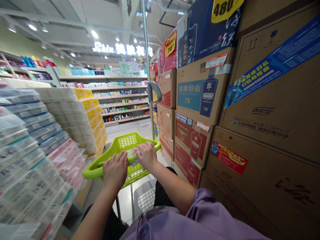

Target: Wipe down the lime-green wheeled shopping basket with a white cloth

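- My left hand [115, 170] and right hand [147, 155] curl their fingers on the handle [131, 160].
- The green cart [92, 172] is between packs [86, 115] and boxes [191, 95].
- Shelves [120, 87] are ahead; I can't tell what's done or left.

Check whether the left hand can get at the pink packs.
Probably, with a lean: only the rim of the green basket seems to lie between the left hand and the pink packs.

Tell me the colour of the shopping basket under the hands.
The basket is lime green, shown best in the head view.
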`<act>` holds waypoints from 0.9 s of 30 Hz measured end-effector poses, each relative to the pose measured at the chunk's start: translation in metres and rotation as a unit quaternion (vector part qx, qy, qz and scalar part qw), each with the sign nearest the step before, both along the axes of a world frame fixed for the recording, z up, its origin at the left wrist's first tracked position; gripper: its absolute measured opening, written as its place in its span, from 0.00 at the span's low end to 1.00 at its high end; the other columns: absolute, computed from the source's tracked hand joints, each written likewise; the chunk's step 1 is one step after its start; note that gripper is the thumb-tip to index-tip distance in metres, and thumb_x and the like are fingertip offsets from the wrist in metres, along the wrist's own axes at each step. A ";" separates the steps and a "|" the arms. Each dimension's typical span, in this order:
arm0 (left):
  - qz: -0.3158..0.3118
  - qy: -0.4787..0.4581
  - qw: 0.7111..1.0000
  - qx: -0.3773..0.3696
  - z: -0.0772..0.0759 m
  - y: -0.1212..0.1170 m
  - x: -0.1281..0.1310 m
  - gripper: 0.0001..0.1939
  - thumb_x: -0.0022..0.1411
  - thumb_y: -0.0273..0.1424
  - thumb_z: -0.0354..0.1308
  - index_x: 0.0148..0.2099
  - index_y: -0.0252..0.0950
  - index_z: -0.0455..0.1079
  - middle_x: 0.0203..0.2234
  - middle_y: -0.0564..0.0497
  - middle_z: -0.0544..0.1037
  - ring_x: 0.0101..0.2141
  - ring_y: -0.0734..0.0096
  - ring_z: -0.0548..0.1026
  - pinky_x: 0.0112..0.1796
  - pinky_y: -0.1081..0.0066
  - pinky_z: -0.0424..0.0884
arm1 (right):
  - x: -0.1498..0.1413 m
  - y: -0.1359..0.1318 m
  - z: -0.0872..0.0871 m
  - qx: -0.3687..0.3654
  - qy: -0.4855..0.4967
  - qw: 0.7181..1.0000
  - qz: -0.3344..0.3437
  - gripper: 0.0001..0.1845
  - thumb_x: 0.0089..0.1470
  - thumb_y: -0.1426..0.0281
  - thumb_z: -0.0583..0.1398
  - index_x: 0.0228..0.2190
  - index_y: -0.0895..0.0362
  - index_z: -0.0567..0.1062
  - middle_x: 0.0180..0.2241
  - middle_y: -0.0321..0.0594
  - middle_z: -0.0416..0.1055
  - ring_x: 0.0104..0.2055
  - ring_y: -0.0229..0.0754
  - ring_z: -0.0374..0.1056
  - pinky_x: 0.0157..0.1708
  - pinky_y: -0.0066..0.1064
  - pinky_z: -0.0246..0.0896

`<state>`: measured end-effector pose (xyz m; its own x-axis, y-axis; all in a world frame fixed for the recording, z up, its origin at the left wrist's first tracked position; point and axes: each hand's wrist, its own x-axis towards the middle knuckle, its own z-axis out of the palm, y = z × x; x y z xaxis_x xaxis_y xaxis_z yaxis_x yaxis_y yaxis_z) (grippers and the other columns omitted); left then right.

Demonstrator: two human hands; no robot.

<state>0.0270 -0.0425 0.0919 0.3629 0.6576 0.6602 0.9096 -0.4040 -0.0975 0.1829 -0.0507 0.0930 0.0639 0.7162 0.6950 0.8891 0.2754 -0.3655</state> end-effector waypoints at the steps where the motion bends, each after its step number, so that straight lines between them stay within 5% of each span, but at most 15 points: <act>1: 0.003 0.001 1.000 0.004 0.000 0.000 0.001 0.23 0.68 0.35 0.38 0.57 0.38 0.68 0.53 0.47 0.74 0.54 0.53 0.68 0.50 0.57 0.59 | -0.001 -0.001 0.000 -0.008 0.008 1.000 -0.017 0.12 0.61 0.65 0.53 0.37 0.55 0.75 0.39 0.41 0.75 0.48 0.46 0.64 0.54 0.41 0.53; 7: -0.005 0.004 1.000 0.007 -0.004 0.003 -0.002 0.22 0.67 0.35 0.40 0.56 0.38 0.69 0.53 0.46 0.74 0.54 0.53 0.68 0.50 0.56 0.59 | -0.012 -0.007 -0.006 0.040 -0.057 0.996 0.060 0.11 0.61 0.65 0.54 0.41 0.52 0.74 0.45 0.40 0.73 0.51 0.45 0.63 0.56 0.40 0.51; 13: -0.004 0.004 1.000 0.015 -0.005 0.003 0.000 0.23 0.68 0.35 0.39 0.57 0.37 0.69 0.53 0.46 0.74 0.53 0.52 0.68 0.50 0.55 0.60 | -0.007 0.003 -0.001 0.011 0.003 1.000 -0.001 0.12 0.61 0.69 0.53 0.39 0.57 0.75 0.43 0.43 0.73 0.47 0.43 0.66 0.50 0.35 0.58; 18: -0.016 0.004 1.000 0.026 -0.006 0.003 -0.001 0.21 0.67 0.34 0.40 0.54 0.37 0.71 0.51 0.45 0.76 0.52 0.52 0.69 0.49 0.55 0.60 | -0.014 -0.001 -0.006 0.060 -0.054 0.994 0.079 0.13 0.60 0.67 0.55 0.45 0.53 0.74 0.49 0.39 0.72 0.51 0.43 0.64 0.56 0.37 0.52; 24: -0.018 -0.005 0.999 0.031 -0.005 0.005 0.000 0.22 0.69 0.35 0.40 0.56 0.36 0.69 0.52 0.46 0.75 0.52 0.53 0.69 0.49 0.57 0.60 | -0.010 0.002 0.000 0.004 0.009 1.000 -0.019 0.13 0.62 0.67 0.53 0.42 0.56 0.75 0.45 0.44 0.73 0.47 0.43 0.66 0.50 0.36 0.57; 27: -0.028 -0.010 0.999 0.027 -0.007 0.007 -0.001 0.22 0.68 0.34 0.40 0.55 0.34 0.69 0.52 0.44 0.75 0.53 0.51 0.69 0.49 0.56 0.60 | -0.019 0.001 -0.001 0.023 -0.015 1.000 0.005 0.12 0.61 0.66 0.55 0.43 0.54 0.74 0.49 0.42 0.71 0.51 0.44 0.63 0.54 0.37 0.54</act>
<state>0.0259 -0.0352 0.0854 0.3841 0.6002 0.7016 0.8879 -0.4485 -0.1024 0.1638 -0.0494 0.0920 0.0365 0.6839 0.7287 0.8965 0.2997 -0.3262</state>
